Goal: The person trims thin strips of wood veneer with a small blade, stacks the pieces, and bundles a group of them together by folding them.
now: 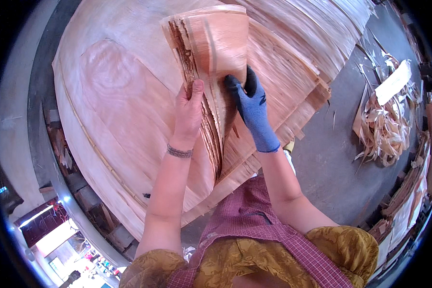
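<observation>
A folded bundle of thin pale wood veneer sheets (218,45) rises at the upper middle, its ragged layered edges showing down the left side. My left hand (189,105), bare with a metal band at the wrist, grips that edge with the thumb on top. My right hand (247,103), in a blue glove with dark fingertips, holds the bundle's right side, thumb pressed on it and fingers partly hidden behind. Under both hands lies a broad stack of veneer sheets (110,96) with uneven, splintered edges to the right.
A heap of torn veneer scraps (384,125) lies on the grey floor (317,158) at right. More veneer pieces (403,201) line the far right. A wooden block base (81,187) shows at the stack's left edge. My checked apron (240,201) is below.
</observation>
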### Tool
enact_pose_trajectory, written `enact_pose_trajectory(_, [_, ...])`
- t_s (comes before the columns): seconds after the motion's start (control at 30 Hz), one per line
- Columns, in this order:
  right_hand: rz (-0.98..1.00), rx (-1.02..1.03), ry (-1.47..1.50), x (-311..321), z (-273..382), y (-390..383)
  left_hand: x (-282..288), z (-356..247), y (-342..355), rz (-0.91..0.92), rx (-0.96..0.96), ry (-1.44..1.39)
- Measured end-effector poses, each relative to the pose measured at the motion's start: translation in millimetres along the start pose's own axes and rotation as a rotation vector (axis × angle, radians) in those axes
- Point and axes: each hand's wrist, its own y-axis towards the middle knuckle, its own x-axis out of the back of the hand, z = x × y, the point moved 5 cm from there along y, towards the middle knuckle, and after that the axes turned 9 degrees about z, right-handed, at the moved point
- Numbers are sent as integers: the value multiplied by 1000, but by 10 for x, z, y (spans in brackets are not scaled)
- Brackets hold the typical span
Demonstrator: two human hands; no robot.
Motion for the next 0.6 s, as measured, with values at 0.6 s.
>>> enact_pose_trajectory(0.6, [-216, 313, -799, -168, 443, -213, 35, 70, 43, -9, 67, -4])
